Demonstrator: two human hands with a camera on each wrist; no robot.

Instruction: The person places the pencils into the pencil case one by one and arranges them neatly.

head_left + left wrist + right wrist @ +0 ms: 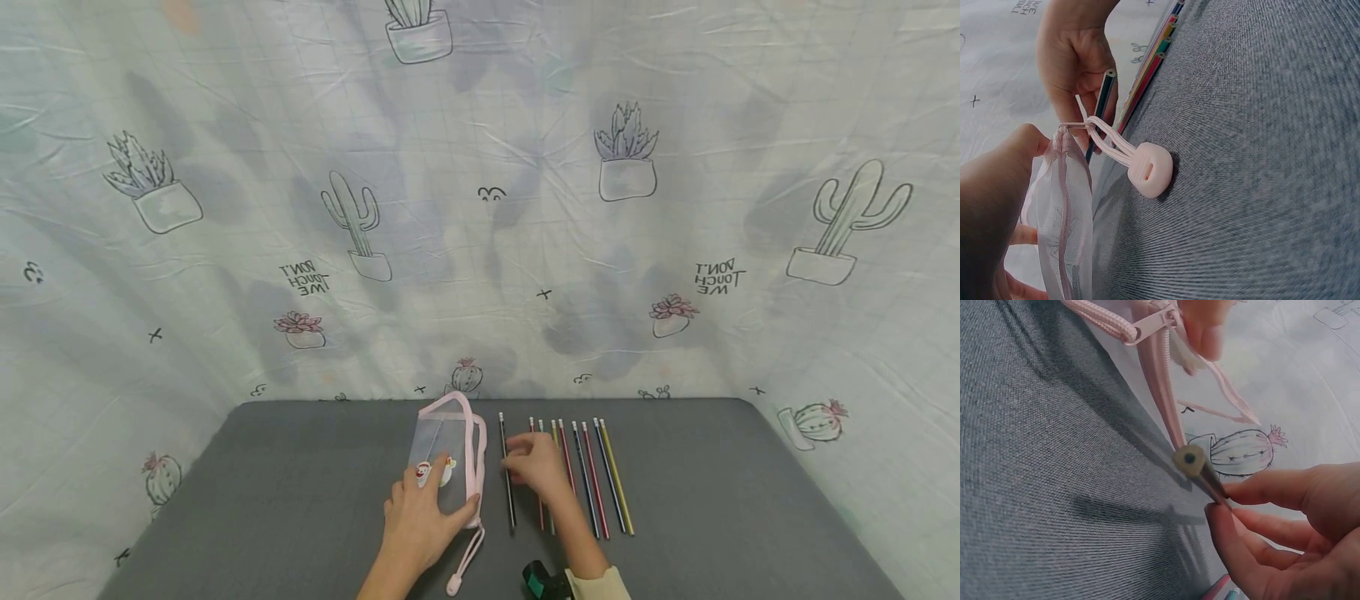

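Observation:
A clear mesh pencil pouch (427, 435) with pink trim and cartoon prints lies at the table's middle. My left hand (418, 521) holds it from above, fingers spread over its face, thumb at the pink zipper edge. A pink strap ending in a plastic tab (1151, 170) hangs from the zipper pull. Just right of the pouch, my right hand (536, 462) pinches a dark pencil (511, 504) between thumb and fingertips. In the right wrist view the unsharpened end of this pencil (1189, 460) points at the camera, near the zipper.
Several pencils with white-tipped ends, among them a yellow pencil (618, 479) and a red pencil (596, 483), lie in a row under and right of my right forearm. A grey cloth covers the table (315, 483). Behind it hangs a cactus-print curtain (480, 275).

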